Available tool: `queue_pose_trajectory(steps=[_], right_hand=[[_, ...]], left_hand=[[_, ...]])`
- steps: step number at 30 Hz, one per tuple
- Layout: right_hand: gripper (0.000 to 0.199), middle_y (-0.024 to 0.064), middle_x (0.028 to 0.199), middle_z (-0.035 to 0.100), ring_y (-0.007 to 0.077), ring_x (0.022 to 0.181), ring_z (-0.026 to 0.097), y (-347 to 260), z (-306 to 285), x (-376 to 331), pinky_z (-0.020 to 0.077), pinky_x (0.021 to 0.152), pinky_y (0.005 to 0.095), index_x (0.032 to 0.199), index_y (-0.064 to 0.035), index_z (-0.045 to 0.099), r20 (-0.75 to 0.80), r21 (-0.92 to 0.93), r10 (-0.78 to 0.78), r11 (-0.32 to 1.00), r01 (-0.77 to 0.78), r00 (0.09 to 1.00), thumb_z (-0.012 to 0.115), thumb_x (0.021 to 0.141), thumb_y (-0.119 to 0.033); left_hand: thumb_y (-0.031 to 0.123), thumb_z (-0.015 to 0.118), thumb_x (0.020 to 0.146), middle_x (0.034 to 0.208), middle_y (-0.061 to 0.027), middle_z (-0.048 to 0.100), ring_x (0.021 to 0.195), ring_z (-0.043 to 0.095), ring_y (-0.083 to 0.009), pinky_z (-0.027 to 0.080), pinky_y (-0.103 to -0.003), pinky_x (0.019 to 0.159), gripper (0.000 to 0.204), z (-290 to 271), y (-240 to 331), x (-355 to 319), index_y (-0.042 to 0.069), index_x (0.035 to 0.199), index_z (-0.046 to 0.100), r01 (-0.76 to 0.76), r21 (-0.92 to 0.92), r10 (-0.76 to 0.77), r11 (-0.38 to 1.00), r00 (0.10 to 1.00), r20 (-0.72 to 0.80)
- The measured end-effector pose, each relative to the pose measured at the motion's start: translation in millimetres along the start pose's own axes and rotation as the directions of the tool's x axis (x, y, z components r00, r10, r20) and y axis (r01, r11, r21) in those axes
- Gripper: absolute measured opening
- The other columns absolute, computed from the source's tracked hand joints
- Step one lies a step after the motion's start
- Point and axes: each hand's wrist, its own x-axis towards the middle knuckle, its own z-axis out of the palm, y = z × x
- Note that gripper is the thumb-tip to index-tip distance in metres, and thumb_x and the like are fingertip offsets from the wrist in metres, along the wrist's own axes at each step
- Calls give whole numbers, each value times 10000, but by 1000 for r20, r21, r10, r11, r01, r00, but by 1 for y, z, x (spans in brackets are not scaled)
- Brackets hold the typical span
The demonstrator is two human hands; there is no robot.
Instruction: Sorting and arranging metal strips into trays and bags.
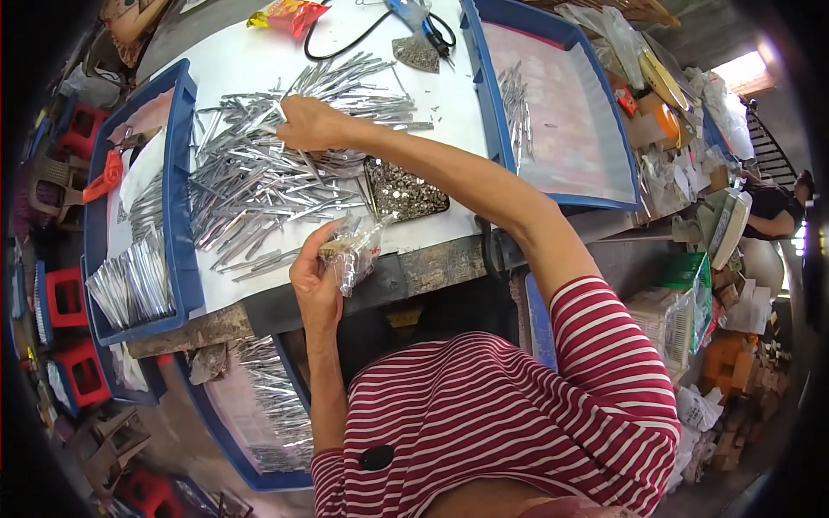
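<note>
My left hand [316,289] is closed around a crinkled clear plastic bag [352,259] at the table's near edge. What lies inside the bag is hard to make out. Across the table, my right hand [309,123] reaches into a wide heap of slim silver metal pieces [250,186]. Its fingers are curled together, and whatever they grip is hidden. Just right of the bag, a dark-rimmed scoop-shaped tray [370,186] holds many small brassy metal parts [406,192].
A blue tray [183,173] with bundled silver pieces stands left; another blue tray [490,86] with a few pieces stands right. Farther back lie a red-yellow packet [289,15], a black cable [345,53] and a small parts pile [416,53]. Below the table is another filled blue tray [229,449].
</note>
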Motion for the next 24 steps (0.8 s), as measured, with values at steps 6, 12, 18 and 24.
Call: queue_pose_trajectory(steps=[6,12,18,24], right_hand=[[342,260,838,558,354,829,541,6,-25,-11,410,765,407,905,71,538,-222,-181,-128,980,88,967,440,686,-174],[207,69,687,577,122,610,509,72,-122,-82,396,537,256,803,34,576,-534,32,20,999,-3,845,474,743,-136],[501,272,885,533,353,881,531,184,-163,-166,413,743,409,855,47,562,-500,-179,548,692,-699,670,405,750,-416],[682,292,1062,444,395,987,456,132,-150,-156,390,816,427,1037,79,480,-286,-318,662,616,-721,693,382,736,-525]], left_hand=[[21,588,694,981,-100,548,844,546,-152,441,-258,747,415,2,1,-2,-34,1087,468,-10,15,11,1000,999,-40],[86,643,684,1023,-120,534,865,550,-177,451,-286,760,501,3,7,-5,-49,1118,431,14,44,-12,999,999,-48],[3,528,736,922,-82,558,794,554,-133,453,-247,726,329,7,6,-2,-34,1060,485,-27,93,27,995,1000,2],[31,566,727,917,-93,561,773,559,-141,461,-254,710,360,8,5,-2,-39,1067,473,-41,46,41,998,999,-8]])
